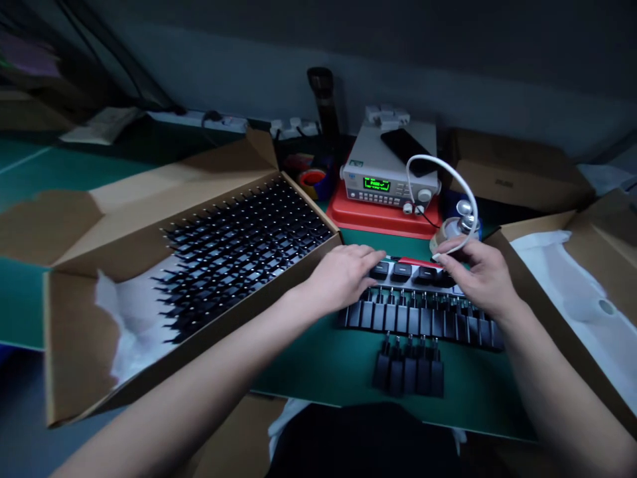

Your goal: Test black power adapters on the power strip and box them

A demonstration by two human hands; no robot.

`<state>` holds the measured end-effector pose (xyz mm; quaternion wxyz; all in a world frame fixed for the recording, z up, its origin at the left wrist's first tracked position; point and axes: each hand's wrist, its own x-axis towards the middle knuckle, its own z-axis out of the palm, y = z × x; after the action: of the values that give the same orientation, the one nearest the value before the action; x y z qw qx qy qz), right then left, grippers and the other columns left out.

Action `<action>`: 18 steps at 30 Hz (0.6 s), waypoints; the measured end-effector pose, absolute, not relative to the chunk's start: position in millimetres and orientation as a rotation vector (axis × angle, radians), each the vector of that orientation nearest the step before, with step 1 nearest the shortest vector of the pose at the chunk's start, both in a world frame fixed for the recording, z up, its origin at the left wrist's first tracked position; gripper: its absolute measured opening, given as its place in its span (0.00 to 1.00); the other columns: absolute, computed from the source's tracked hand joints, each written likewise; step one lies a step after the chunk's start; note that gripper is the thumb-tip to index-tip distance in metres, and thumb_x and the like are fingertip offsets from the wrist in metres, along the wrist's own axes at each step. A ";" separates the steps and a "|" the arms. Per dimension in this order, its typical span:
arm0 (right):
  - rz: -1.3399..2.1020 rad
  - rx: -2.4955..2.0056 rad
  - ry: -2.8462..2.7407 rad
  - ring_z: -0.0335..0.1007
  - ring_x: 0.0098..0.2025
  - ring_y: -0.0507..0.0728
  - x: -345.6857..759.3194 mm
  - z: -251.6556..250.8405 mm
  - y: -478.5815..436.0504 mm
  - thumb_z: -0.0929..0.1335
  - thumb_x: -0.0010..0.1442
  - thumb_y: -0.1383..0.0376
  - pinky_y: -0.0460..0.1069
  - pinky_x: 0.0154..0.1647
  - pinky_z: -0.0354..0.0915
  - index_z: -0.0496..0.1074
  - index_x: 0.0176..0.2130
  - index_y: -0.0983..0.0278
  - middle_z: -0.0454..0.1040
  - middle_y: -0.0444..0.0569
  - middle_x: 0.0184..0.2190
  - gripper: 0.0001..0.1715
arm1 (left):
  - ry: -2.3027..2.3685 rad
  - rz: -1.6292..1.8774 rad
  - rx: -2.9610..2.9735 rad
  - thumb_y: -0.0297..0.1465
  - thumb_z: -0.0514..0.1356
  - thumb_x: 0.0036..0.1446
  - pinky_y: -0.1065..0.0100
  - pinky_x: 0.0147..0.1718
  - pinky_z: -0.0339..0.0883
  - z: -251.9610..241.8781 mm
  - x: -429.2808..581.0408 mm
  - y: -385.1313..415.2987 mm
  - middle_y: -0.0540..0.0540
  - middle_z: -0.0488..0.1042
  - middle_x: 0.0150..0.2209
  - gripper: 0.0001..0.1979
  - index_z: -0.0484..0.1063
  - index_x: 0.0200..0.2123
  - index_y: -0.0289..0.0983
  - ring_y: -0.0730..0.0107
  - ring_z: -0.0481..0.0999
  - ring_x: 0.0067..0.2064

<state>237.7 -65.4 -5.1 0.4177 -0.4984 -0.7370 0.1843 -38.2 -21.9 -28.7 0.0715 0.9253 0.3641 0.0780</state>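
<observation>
My right hand point(480, 272) pinches the plug end of a white cable point(472, 199), which loops up and over to the front of a bench instrument point(391, 172). A white power strip point(411, 285) lies under both hands, with several black power adapters point(402, 271) standing in it. At its left end my left hand point(346, 275) has thumb and fingers around one adapter point(379, 270). In front of the strip, a long row of black adapters point(413, 317) lies with pins pointing away. A shorter row of adapters point(409, 368) is nearer me.
An open cardboard box point(199, 372) full of upright adapters stands at left. Another open box point(552, 325) with white lining is at right. The instrument, showing "PASS", sits on a red tray point(383, 222) with a phone point(405, 149) on top. A tape roll point(313, 178) lies beside it.
</observation>
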 end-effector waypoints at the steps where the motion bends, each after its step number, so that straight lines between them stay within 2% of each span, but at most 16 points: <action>1: 0.466 -1.242 -1.869 0.76 0.41 0.57 239.3 -6.2 -67.0 0.70 0.63 0.67 0.53 0.44 0.71 0.74 0.38 0.61 0.78 0.47 0.37 0.02 | 1.117 0.232 2.762 0.31 0.64 0.60 0.53 0.50 0.70 -30.5 -31.7 -22.3 0.39 0.77 0.50 0.21 0.70 0.56 0.35 0.52 0.77 0.51; 3: 0.454 -1.223 -1.909 0.75 0.42 0.57 240.5 -8.2 -70.3 0.69 0.63 0.68 0.53 0.45 0.70 0.73 0.37 0.61 0.77 0.47 0.37 0.02 | 1.128 0.272 2.721 0.28 0.65 0.58 0.54 0.47 0.70 -30.9 -24.6 -22.1 0.42 0.78 0.44 0.14 0.73 0.48 0.36 0.54 0.77 0.47; 6: 0.483 -1.283 -1.958 0.74 0.38 0.55 240.3 -9.2 -74.4 0.69 0.64 0.67 0.50 0.38 0.69 0.73 0.37 0.60 0.76 0.45 0.36 0.02 | 1.002 0.380 2.620 0.26 0.66 0.57 0.58 0.46 0.69 -22.9 -25.3 -22.3 0.44 0.77 0.43 0.09 0.73 0.42 0.37 0.58 0.75 0.47; 9: 0.437 -1.360 -2.042 0.73 0.35 0.54 238.6 -9.4 -75.4 0.69 0.65 0.65 0.50 0.35 0.68 0.72 0.38 0.61 0.76 0.45 0.34 0.02 | 0.924 0.387 2.536 0.28 0.67 0.56 0.57 0.50 0.68 -12.9 -21.6 -24.2 0.42 0.76 0.48 0.19 0.69 0.51 0.36 0.57 0.75 0.50; 12: 0.203 -1.379 -2.168 0.73 0.34 0.56 234.6 -11.1 -73.4 0.68 0.66 0.62 0.51 0.35 0.67 0.70 0.35 0.62 0.75 0.47 0.32 0.07 | 0.971 0.296 2.570 0.30 0.67 0.56 0.52 0.52 0.67 -11.0 -4.2 -26.7 0.39 0.75 0.50 0.28 0.64 0.59 0.34 0.52 0.74 0.53; 15: 0.017 -1.376 -2.267 0.72 0.31 0.57 229.6 -12.7 -72.9 0.66 0.68 0.59 0.52 0.31 0.65 0.68 0.33 0.61 0.73 0.47 0.30 0.11 | 1.014 0.272 2.612 0.31 0.68 0.53 0.50 0.52 0.67 -13.6 10.4 -28.7 0.37 0.73 0.48 0.24 0.68 0.53 0.33 0.49 0.73 0.52; 18: -0.011 -1.346 -2.279 0.72 0.31 0.59 231.7 -16.2 -72.8 0.66 0.68 0.57 0.53 0.28 0.63 0.68 0.34 0.59 0.75 0.48 0.31 0.11 | 0.861 0.445 2.511 0.25 0.64 0.53 0.55 0.55 0.67 -11.1 0.9 -30.9 0.37 0.73 0.51 0.21 0.67 0.51 0.33 0.55 0.72 0.55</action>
<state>231.7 -72.8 -16.2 0.2448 -0.4929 -0.8349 -0.0039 0.9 -30.9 -11.1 0.2229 0.9094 0.3119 0.1611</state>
